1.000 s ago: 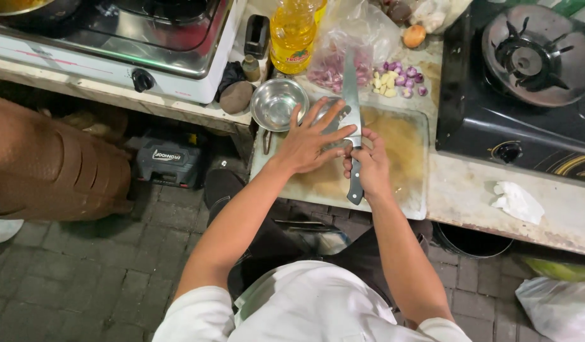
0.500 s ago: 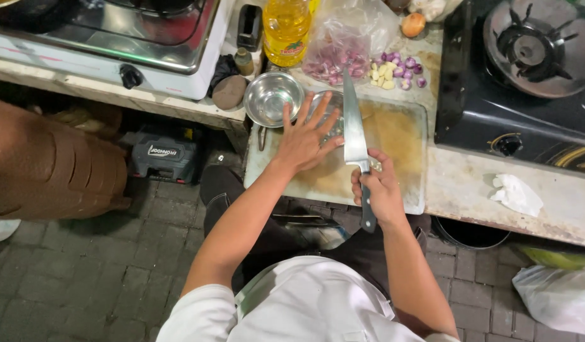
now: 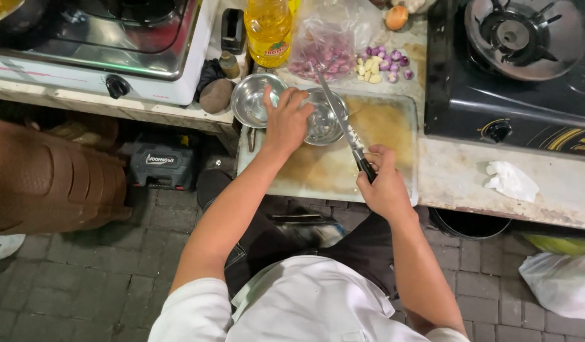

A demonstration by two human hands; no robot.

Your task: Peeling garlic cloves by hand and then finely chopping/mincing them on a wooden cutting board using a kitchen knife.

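A: What lies underfoot? B: A floor [image 3: 71, 285] of grey brick pavers, dim and worn; a brown ribbed plastic chair [image 3: 45, 180] stands at the left edge.

A: And the work surface? B: A pale stone counter [image 3: 546, 202], stained and chipped along its front; a white-bodied gas stove [image 3: 102, 60] with a steel top sits at the left; a black gas stove [image 3: 520, 69] sits at the right.

A: Anything beneath the counter? B: A dark tool case [image 3: 163, 164] lies in shadow; a white plastic bag [image 3: 561, 282] rests on the pavers at the right; light falls from above, leaving the underside dark.
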